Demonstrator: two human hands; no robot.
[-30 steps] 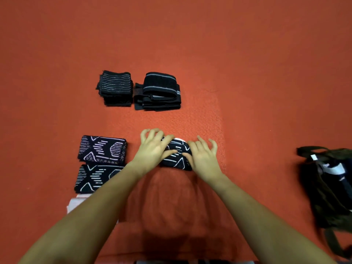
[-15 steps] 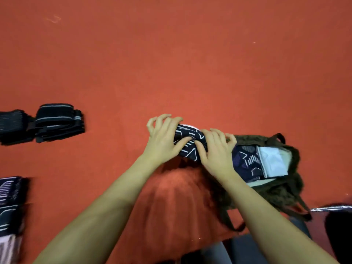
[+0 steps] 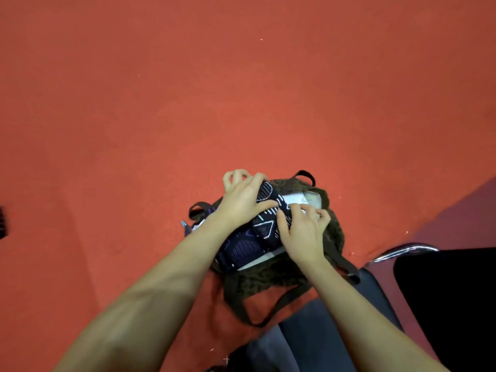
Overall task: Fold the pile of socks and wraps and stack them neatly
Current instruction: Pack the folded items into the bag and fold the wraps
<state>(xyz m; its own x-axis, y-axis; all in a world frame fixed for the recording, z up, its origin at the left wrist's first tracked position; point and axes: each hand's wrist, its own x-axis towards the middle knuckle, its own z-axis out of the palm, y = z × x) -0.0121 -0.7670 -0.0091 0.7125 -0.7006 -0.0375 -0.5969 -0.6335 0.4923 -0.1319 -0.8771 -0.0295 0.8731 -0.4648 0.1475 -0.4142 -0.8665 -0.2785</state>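
A folded black sock with white line patterns [image 3: 265,218] is held between both hands over the open mouth of a dark olive bag [image 3: 271,277] on the red cloth. My left hand [image 3: 239,200] grips its far left end with curled fingers. My right hand [image 3: 303,232] pinches its right side. Under the sock, inside the bag, lie another dark patterned sock [image 3: 239,251] and something white [image 3: 295,200]. The folded stacks are out of the frame, save a dark blur at the left edge [image 3: 3,224].
The red cloth [image 3: 241,89] spreads far ahead and to the left. A chair with a chrome frame [image 3: 402,251] and a black seat [image 3: 451,296] stands at the lower right. The bag's straps [image 3: 268,310] trail toward me.
Both hands lifted the folded sock off the cloth and carried it right, over the open bag. The view swung right, so the folded stacks slid out on the left.
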